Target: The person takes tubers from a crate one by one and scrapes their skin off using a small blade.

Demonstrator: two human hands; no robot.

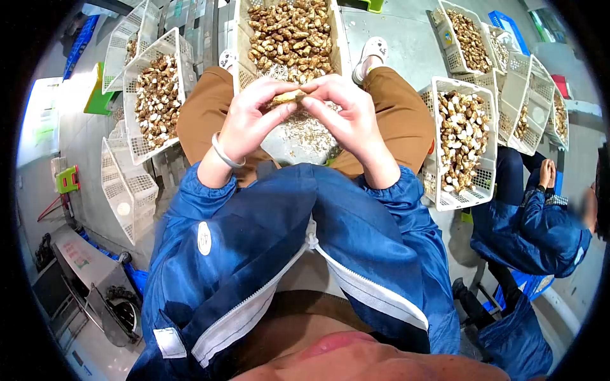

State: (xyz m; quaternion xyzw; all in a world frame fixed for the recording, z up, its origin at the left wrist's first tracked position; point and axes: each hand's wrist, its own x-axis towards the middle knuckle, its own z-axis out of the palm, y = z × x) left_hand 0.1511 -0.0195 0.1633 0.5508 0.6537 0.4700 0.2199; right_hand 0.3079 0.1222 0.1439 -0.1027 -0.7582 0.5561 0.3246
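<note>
Close together above my lap, both hands hold a small yellowish-brown mushroom (289, 96). My left hand (246, 117), with a white band at the wrist, grips it from the left, thumb underneath. From the other side, the fingers and thumb of my right hand (346, 114) close on its right end. Whether a small tool is in the right fingers is hidden. Just beyond the hands stands a white crate (339, 44) full of brown mushrooms (291, 35). Below the hands, pale scraps (308, 134) lie scattered between my knees.
To the left are a crate of mushrooms (157, 105) and a white crate (130, 187). On the right stand another mushroom-filled crate (462, 149) and several more behind it. A co-worker in blue (540, 235) sits at right, hands together. A cart (95, 267) stands lower left.
</note>
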